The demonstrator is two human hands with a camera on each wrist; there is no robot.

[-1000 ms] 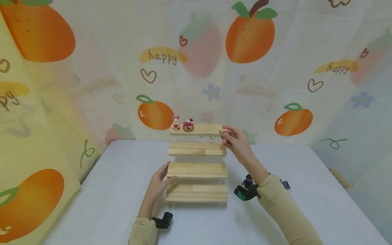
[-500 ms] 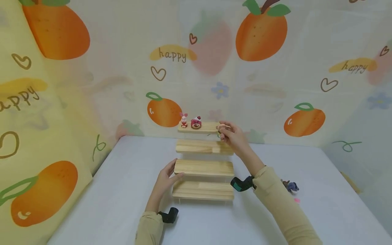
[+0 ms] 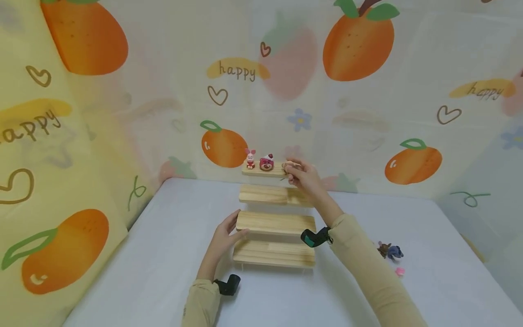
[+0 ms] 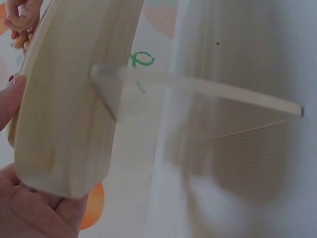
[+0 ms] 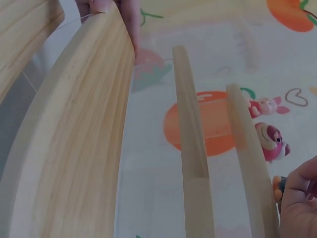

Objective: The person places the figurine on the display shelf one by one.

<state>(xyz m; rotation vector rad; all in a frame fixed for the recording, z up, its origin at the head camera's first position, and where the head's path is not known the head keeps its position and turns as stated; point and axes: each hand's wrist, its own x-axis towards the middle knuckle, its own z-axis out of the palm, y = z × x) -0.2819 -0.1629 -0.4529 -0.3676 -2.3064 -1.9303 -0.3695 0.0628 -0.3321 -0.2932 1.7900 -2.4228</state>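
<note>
Shifted since 1.0 s ago: right hand [image 3: 304, 177], carried leftward along the top tier [image 3: 256, 172] of the rack [image 3: 282, 255], from its right end toward the bear [image 3: 266, 162]. Held: 1 toy [image 5: 282, 184], pinched in the right hand and mostly covered by it. Location: at the rack's top tier, right of the bear; whether the wood is touched cannot be told. Axis: rack tiers, 4, run left to right, the toy lined up with them beside the bear; its own long axis is concealed. Left hand [image 3: 224, 236]: farther from the toy, gripped on the rack's left end, 3rd tier down. Set at the top tier's left end: 1 pig [image 3: 250, 160], bear beside it. Right of the rack: 1 brown figure [image 3: 384, 249], 1 blue figure [image 3: 395, 252], 1 pink piece [image 3: 400, 271].
</note>
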